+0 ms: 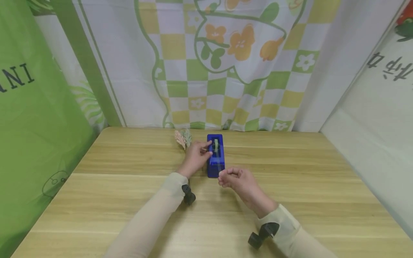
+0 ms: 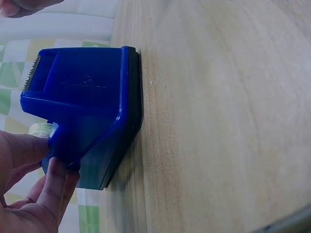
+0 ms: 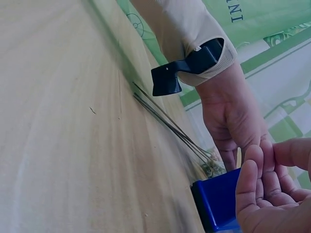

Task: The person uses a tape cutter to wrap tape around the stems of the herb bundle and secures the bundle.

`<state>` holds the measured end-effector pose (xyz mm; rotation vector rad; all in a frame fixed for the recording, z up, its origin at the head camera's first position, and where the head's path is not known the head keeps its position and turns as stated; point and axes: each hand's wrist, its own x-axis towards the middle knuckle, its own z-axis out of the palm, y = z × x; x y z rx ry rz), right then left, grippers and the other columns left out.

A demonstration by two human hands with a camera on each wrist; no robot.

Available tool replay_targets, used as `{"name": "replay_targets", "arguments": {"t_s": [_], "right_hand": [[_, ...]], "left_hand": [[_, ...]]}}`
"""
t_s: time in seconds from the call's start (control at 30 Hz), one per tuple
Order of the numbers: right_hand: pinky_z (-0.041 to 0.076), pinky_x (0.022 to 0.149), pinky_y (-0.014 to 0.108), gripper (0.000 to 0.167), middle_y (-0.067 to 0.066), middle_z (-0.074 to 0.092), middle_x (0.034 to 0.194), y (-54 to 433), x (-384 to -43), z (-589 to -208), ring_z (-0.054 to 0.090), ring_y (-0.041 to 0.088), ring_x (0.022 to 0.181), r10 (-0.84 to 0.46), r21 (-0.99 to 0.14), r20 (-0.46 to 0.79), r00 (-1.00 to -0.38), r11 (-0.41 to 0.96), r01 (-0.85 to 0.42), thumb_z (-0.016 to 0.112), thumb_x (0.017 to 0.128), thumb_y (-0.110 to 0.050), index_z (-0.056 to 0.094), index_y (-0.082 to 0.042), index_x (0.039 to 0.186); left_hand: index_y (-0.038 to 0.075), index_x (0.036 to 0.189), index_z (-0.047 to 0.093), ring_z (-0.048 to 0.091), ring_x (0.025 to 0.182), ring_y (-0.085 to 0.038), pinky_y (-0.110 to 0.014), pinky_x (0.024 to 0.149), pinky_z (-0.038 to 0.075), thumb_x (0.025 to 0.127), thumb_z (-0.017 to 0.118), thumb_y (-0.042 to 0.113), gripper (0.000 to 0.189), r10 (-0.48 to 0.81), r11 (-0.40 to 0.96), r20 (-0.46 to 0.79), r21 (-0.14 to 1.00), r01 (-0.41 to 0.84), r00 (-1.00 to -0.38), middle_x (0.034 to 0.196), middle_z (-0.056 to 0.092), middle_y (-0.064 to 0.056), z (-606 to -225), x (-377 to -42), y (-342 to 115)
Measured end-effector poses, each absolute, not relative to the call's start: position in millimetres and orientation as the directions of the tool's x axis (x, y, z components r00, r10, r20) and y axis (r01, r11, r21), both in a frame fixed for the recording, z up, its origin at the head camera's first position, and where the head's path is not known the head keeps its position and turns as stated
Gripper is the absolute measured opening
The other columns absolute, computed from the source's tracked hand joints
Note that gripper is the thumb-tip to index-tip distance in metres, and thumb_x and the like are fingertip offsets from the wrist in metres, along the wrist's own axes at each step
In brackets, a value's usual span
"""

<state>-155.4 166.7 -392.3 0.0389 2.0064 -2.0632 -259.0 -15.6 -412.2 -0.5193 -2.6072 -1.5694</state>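
Note:
A blue tape dispenser (image 1: 213, 171) stands upright towards the back of the table, a roll of clear tape (image 1: 216, 145) in its top. My left hand (image 1: 194, 157) grips it from the left side, thumb and fingers about the roll's seat. In the left wrist view the toothed cutter (image 2: 31, 73) shows at the dispenser's upper front edge. Just in front of the dispenser, my right hand (image 1: 240, 182) pinches the end of a strip of tape (image 1: 219, 166) between thumb and forefinger. The strip runs from the roll past the cutter and is hard to see.
Beside my left hand lie artificial sprigs, one pink (image 1: 179, 139) and one green (image 1: 187, 137); their thin stems (image 3: 167, 124) run forward along the wooden table (image 1: 309, 186). A patterned curtain (image 1: 232, 89) hangs behind the table's back edge.

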Motion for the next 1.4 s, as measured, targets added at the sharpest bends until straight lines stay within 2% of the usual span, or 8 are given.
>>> {"name": "replay_targets", "arguments": {"t_s": [0.27, 0.53, 0.87, 1.13, 1.4], "right_hand": [[0.06, 0.081, 0.024, 0.012, 0.0, 0.076, 0.086, 166, -150, -393, 0.07, 0.008, 0.081, -0.151, -0.976, -0.213, -0.965, -0.002, 0.216, 0.061, 0.103, -0.003, 0.066, 0.007, 0.105], [0.061, 0.086, 0.028, 0.017, 0.002, 0.077, 0.09, 169, -140, -390, 0.07, 0.01, 0.085, -0.164, -0.978, -0.209, -0.964, 0.04, 0.205, 0.062, 0.104, -0.008, 0.067, 0.008, 0.108], [0.061, 0.087, 0.026, 0.011, -0.001, 0.075, 0.09, 167, -129, -395, 0.07, 0.008, 0.084, -0.202, -0.976, -0.212, -0.956, 0.002, 0.216, 0.062, 0.102, -0.005, 0.066, 0.005, 0.105], [0.061, 0.088, 0.026, 0.02, -0.001, 0.075, 0.093, 168, -122, -395, 0.07, 0.009, 0.087, -0.211, -0.977, -0.212, -0.954, 0.023, 0.212, 0.063, 0.102, -0.007, 0.064, 0.009, 0.112], [0.061, 0.089, 0.027, 0.014, 0.0, 0.076, 0.091, 167, -115, -393, 0.07, 0.01, 0.086, -0.22, -0.978, -0.209, -0.953, 0.044, 0.204, 0.065, 0.1, -0.006, 0.066, 0.006, 0.107]], "left_hand": [[0.004, 0.143, 0.062, 0.07, 0.112, -0.038, -0.041, 0.094, 0.062, 0.098, 0.071, 0.004, 0.046, 0.253, 0.425, 0.203, 0.855, 0.297, -0.946, 0.129, 0.062, -0.026, -409, -259, -14], [0.003, 0.142, 0.062, 0.07, 0.111, -0.038, -0.041, 0.092, 0.062, 0.098, 0.071, 0.004, 0.045, 0.253, 0.428, 0.2, 0.854, 0.295, -0.946, 0.13, 0.062, -0.026, -411, -257, -15], [0.002, 0.141, 0.063, 0.071, 0.11, -0.038, -0.041, 0.092, 0.062, 0.097, 0.071, 0.004, 0.045, 0.255, 0.42, 0.222, 0.851, 0.315, -0.941, 0.125, 0.063, -0.026, -413, -255, -14], [0.002, 0.141, 0.063, 0.071, 0.109, -0.038, -0.041, 0.092, 0.062, 0.097, 0.071, 0.004, 0.045, 0.254, 0.422, 0.23, 0.847, 0.322, -0.939, 0.125, 0.063, -0.026, -414, -255, -14], [0.002, 0.142, 0.063, 0.07, 0.109, -0.037, -0.041, 0.093, 0.062, 0.097, 0.071, 0.004, 0.045, 0.25, 0.42, 0.226, 0.851, 0.316, -0.942, 0.125, 0.063, -0.025, -412, -256, -15]]}}
